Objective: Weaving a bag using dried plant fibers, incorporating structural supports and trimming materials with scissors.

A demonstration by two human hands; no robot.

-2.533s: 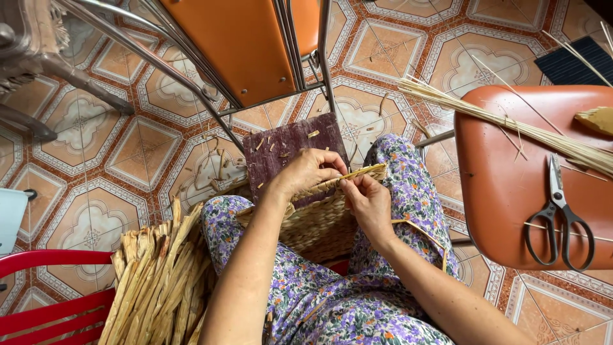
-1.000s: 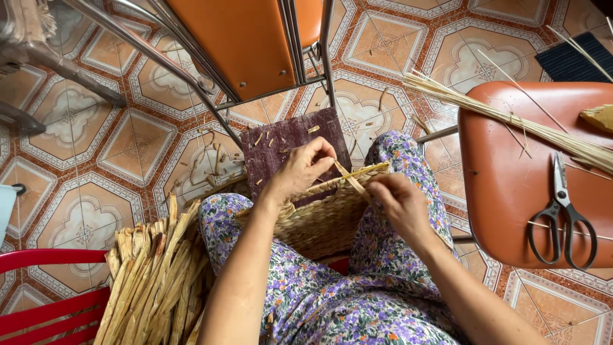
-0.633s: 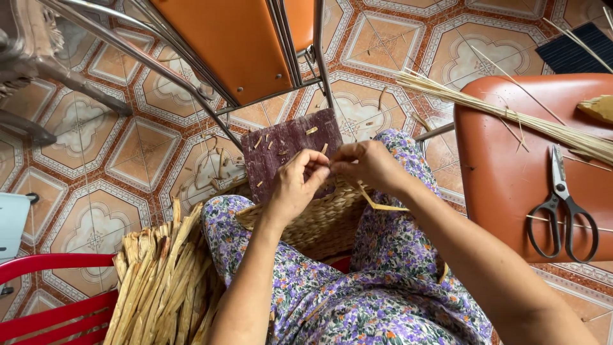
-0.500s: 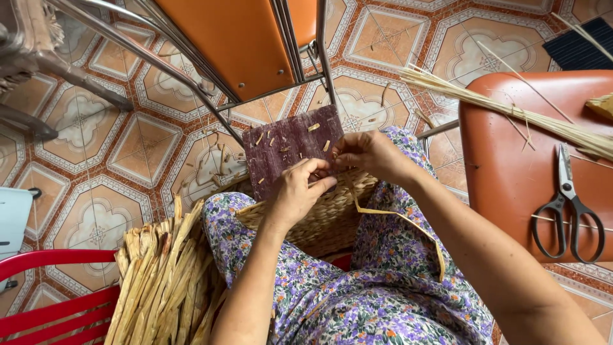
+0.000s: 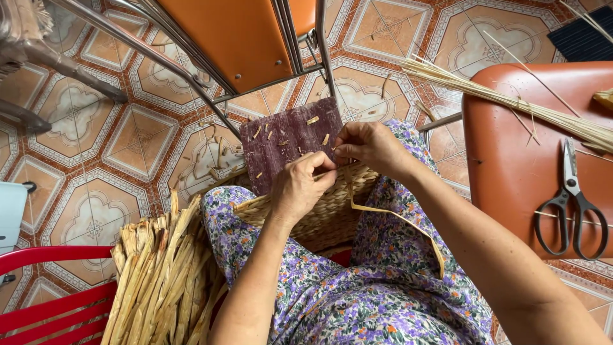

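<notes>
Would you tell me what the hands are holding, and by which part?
Both hands, left and right, pinch the upper end of a straw strip at the basket rim; its free end trails over the lap.

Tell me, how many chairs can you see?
3. An orange chair stands at the top, above the basket. A second orange chair at the right holds scissors and straw. A red chair shows at the bottom left, only partly in view.

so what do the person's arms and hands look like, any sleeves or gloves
Both arms are bare to the frame's edge: no sleeve shows. The left hand and right hand wear no gloves, and no rings or watch can be seen. The nails are short and plain.
</notes>
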